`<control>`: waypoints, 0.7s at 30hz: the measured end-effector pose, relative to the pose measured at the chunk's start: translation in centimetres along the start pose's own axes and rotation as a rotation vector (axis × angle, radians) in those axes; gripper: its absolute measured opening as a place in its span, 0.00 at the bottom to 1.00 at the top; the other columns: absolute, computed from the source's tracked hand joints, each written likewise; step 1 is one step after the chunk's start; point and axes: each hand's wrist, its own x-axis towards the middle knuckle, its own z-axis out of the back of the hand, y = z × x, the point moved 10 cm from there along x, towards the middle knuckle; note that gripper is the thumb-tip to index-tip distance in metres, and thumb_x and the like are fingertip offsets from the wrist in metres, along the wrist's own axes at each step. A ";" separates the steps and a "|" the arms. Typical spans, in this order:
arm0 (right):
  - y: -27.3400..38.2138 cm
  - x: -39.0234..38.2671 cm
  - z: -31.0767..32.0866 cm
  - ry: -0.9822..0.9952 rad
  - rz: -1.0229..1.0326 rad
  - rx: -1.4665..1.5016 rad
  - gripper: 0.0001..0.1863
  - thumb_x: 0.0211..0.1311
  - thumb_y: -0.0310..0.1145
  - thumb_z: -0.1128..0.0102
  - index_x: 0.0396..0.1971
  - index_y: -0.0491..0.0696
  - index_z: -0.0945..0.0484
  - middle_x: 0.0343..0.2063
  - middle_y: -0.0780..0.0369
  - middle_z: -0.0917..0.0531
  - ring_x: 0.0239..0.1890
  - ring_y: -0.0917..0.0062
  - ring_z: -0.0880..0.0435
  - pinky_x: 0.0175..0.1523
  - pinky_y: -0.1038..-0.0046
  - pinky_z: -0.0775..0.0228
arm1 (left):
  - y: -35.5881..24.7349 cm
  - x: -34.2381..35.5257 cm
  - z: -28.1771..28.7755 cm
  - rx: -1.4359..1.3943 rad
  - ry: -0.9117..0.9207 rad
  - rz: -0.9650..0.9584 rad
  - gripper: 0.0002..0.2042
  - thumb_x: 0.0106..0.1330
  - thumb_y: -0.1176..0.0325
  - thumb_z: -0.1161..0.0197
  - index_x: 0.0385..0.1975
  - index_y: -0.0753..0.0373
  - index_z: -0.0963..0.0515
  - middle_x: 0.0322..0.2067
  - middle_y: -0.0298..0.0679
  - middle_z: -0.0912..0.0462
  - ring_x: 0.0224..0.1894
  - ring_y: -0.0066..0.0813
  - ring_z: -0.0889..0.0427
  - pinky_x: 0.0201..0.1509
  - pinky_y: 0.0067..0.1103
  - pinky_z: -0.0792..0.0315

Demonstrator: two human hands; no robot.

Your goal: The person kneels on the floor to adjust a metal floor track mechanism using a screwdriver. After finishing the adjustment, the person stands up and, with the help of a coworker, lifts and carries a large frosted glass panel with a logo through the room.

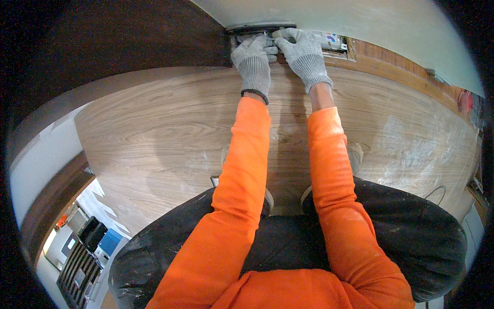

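Both my hands wear grey knit gloves and are at a narrow recess at the foot of the pale wall [360, 15], under a black strip [242, 28]. My left hand [251, 56] has its fingers curled at a small metal piece, too small to name, inside the recess. My right hand [301, 54] is beside it, thumb and forefinger pinched at the same spot; what they grip is unclear. Just right of it, a silver housing [332, 42] with a coloured label sits in the recess, partly hidden by the glove.
A dark brown panel [144, 36] stands at upper left. I crouch on a wood-grain surface [128, 139]. A wooden trim [386, 59] runs right toward a reddish object [464, 103]. A thin cable [437, 192] lies by my right knee. An opening at lower left shows a dark slatted piece [74, 273].
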 end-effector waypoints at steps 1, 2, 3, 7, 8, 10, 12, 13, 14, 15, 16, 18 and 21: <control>0.0 0.1 0.0 -0.004 0.006 -0.015 0.17 0.62 0.46 0.38 0.42 0.52 0.13 0.41 0.54 0.13 0.47 0.57 0.16 0.57 0.60 0.27 | 0.5 0.1 0.0 -0.024 0.007 0.061 0.06 0.67 0.75 0.37 0.39 0.71 0.20 0.29 0.43 0.14 0.22 0.27 0.17 0.22 0.20 0.22; -0.2 0.1 -0.1 0.004 -0.017 -0.045 0.17 0.62 0.46 0.39 0.42 0.51 0.13 0.41 0.53 0.13 0.48 0.57 0.17 0.58 0.59 0.27 | 1.0 0.0 0.0 -0.045 0.011 0.121 0.06 0.67 0.74 0.36 0.39 0.71 0.20 0.29 0.43 0.14 0.21 0.27 0.17 0.21 0.20 0.22; 0.0 0.2 -0.1 0.007 0.009 -0.027 0.17 0.62 0.46 0.39 0.42 0.51 0.13 0.41 0.53 0.13 0.48 0.56 0.17 0.58 0.59 0.28 | 0.8 0.0 0.0 -0.057 0.011 0.100 0.06 0.67 0.74 0.36 0.38 0.71 0.20 0.28 0.43 0.14 0.21 0.27 0.17 0.21 0.20 0.23; -0.6 0.6 -0.3 0.042 -0.026 -0.042 0.18 0.63 0.48 0.40 0.42 0.50 0.13 0.42 0.52 0.14 0.49 0.55 0.17 0.58 0.58 0.28 | 0.5 -0.4 -0.2 -0.073 0.019 0.096 0.06 0.66 0.73 0.35 0.36 0.70 0.20 0.26 0.43 0.15 0.21 0.29 0.17 0.21 0.22 0.22; -0.8 0.7 -0.3 0.042 -0.040 -0.066 0.18 0.63 0.48 0.40 0.41 0.50 0.13 0.42 0.51 0.14 0.50 0.55 0.17 0.58 0.58 0.28 | 0.6 -0.4 -0.3 -0.069 0.024 0.112 0.06 0.66 0.73 0.35 0.36 0.70 0.19 0.26 0.43 0.15 0.21 0.29 0.17 0.21 0.22 0.22; -0.8 0.7 -0.3 0.030 -0.040 -0.041 0.18 0.63 0.48 0.40 0.41 0.50 0.13 0.42 0.52 0.14 0.49 0.55 0.17 0.58 0.58 0.28 | 0.6 -0.3 -0.2 -0.056 -0.002 0.117 0.06 0.66 0.73 0.35 0.36 0.70 0.19 0.25 0.43 0.15 0.21 0.30 0.17 0.22 0.23 0.22; -0.7 0.6 -0.3 -0.005 -0.024 -0.040 0.18 0.64 0.48 0.40 0.41 0.50 0.12 0.42 0.52 0.13 0.49 0.55 0.17 0.58 0.58 0.28 | 0.6 0.0 -0.1 -0.042 -0.023 0.113 0.06 0.66 0.73 0.35 0.36 0.70 0.19 0.25 0.43 0.15 0.21 0.31 0.16 0.22 0.24 0.21; -0.5 0.4 -0.2 -0.033 -0.005 -0.041 0.18 0.64 0.48 0.40 0.41 0.51 0.12 0.41 0.52 0.13 0.48 0.55 0.17 0.57 0.58 0.28 | 0.6 0.2 -0.1 -0.033 -0.030 0.105 0.06 0.66 0.73 0.35 0.36 0.70 0.19 0.26 0.43 0.15 0.22 0.31 0.16 0.23 0.24 0.21; -0.6 0.3 -0.2 -0.045 -0.011 -0.061 0.18 0.64 0.48 0.40 0.41 0.51 0.12 0.41 0.52 0.13 0.48 0.55 0.17 0.57 0.58 0.27 | 0.7 0.4 -0.1 -0.025 -0.037 0.097 0.06 0.66 0.73 0.35 0.37 0.71 0.19 0.26 0.43 0.15 0.22 0.32 0.16 0.23 0.24 0.21; -0.3 0.3 -0.2 -0.059 0.016 -0.017 0.18 0.64 0.48 0.40 0.41 0.51 0.12 0.41 0.53 0.13 0.48 0.55 0.16 0.57 0.58 0.27 | 0.8 0.6 0.0 -0.062 -0.044 0.094 0.06 0.66 0.73 0.35 0.37 0.71 0.19 0.26 0.44 0.15 0.23 0.32 0.16 0.24 0.24 0.21; -0.2 0.2 -0.3 -0.057 0.017 0.008 0.18 0.64 0.48 0.40 0.41 0.51 0.12 0.41 0.53 0.13 0.48 0.56 0.16 0.57 0.58 0.27 | 1.1 0.8 0.0 -0.099 -0.051 0.092 0.06 0.67 0.74 0.36 0.37 0.71 0.19 0.27 0.45 0.14 0.23 0.33 0.15 0.24 0.24 0.20; 0.1 0.0 0.0 -0.079 0.030 -0.006 0.17 0.63 0.48 0.40 0.41 0.52 0.12 0.41 0.53 0.13 0.47 0.57 0.16 0.56 0.59 0.27 | 1.2 1.1 0.0 -0.131 -0.031 0.051 0.06 0.67 0.75 0.36 0.37 0.72 0.20 0.28 0.46 0.14 0.23 0.33 0.15 0.25 0.24 0.19; 0.6 -0.5 0.7 -0.101 -0.001 -0.126 0.18 0.63 0.49 0.39 0.42 0.52 0.13 0.41 0.54 0.13 0.46 0.57 0.15 0.55 0.58 0.26 | 0.9 1.4 -0.5 -0.118 0.044 -0.056 0.06 0.67 0.76 0.38 0.37 0.74 0.20 0.30 0.48 0.14 0.23 0.33 0.15 0.26 0.23 0.19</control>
